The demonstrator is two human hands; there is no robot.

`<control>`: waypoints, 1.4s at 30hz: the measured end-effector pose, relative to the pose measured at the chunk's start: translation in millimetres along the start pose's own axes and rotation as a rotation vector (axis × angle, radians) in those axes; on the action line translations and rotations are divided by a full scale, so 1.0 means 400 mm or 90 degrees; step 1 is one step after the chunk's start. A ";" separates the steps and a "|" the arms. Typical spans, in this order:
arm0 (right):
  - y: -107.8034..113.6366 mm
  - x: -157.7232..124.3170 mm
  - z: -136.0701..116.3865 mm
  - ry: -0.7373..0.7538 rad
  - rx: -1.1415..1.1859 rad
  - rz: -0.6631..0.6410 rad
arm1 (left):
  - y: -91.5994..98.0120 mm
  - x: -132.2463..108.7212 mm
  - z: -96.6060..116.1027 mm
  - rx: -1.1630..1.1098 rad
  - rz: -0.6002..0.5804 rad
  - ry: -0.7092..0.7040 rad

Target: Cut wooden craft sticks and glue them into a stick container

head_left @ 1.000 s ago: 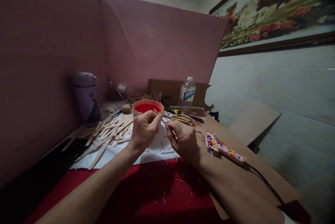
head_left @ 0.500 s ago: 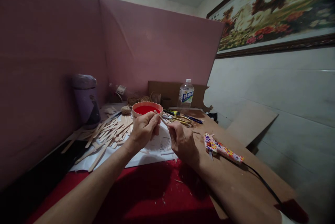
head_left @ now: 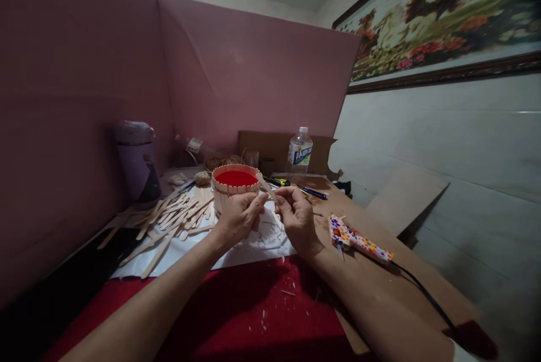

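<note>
My right hand [head_left: 299,220] pinches a pale wooden craft stick [head_left: 265,184] between thumb and fingers, its far end tilted up toward the tub's rim. My left hand [head_left: 242,216] is just to the left, thumb pressed against curled fingers near the stick; what those fingers hold, if anything, I cannot make out. Right behind my left hand stands a round tub [head_left: 220,195] with wooden sticks set upright around its wall and a red inside. Many loose craft sticks [head_left: 173,216] lie in a heap left of my hands, on white paper [head_left: 228,259] dotted with small wood scraps.
A patterned glue gun [head_left: 359,242] with a black cord lies on the brown board at right. Behind are a clear bottle [head_left: 300,153], a yellow-and-black cutter [head_left: 279,182], a blue pen [head_left: 315,193] and twine [head_left: 228,161]. A purple flask [head_left: 138,167] stands left. Red cloth [head_left: 236,305] covers the front.
My hands have drawn slightly apart; the right has turned and shifted right with the stick, while the left has lowered. More of the tub's stick-covered wall shows now.
</note>
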State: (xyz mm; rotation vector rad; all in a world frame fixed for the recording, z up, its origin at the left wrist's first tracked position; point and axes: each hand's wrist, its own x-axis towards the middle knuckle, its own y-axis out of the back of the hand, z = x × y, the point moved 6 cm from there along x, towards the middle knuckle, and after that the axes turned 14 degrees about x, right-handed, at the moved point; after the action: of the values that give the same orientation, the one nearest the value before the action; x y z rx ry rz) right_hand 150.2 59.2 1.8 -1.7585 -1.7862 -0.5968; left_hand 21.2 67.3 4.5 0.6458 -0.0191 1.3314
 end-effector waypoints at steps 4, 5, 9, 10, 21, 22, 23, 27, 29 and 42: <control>-0.006 -0.007 -0.009 0.037 -0.017 -0.044 | 0.035 -0.001 0.016 -0.142 0.102 -0.006; -0.008 -0.008 -0.012 0.044 -0.027 -0.055 | 0.042 -0.003 0.021 -0.161 0.123 -0.014; -0.011 -0.009 -0.019 0.057 -0.063 -0.079 | 0.046 -0.004 0.026 -0.168 0.115 -0.006; -0.011 -0.008 -0.020 0.059 -0.064 -0.081 | 0.043 -0.003 0.024 -0.169 0.105 0.004; -0.018 0.001 -0.046 0.065 -0.165 -0.099 | -0.005 -0.009 0.020 -0.142 -0.037 0.047; -0.018 0.002 -0.047 0.068 -0.171 -0.099 | -0.010 -0.010 0.020 -0.140 -0.043 0.049; -0.019 0.003 -0.046 0.067 -0.170 -0.102 | -0.014 -0.011 0.019 -0.139 -0.043 0.053; -0.020 0.006 -0.033 0.049 -0.150 -0.113 | -0.022 -0.012 0.011 -0.128 -0.039 0.066; -0.019 0.008 -0.020 0.032 -0.127 -0.114 | -0.024 -0.013 0.007 -0.117 -0.034 0.071; -0.014 0.006 0.026 -0.090 -0.037 -0.072 | -0.037 -0.012 -0.019 -0.191 -0.021 0.104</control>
State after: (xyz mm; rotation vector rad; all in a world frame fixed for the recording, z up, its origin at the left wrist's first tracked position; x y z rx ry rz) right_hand 143.8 67.6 -3.9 -1.7859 -1.9944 -0.5887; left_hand 30.6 65.1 -9.8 0.2810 -0.0742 1.3137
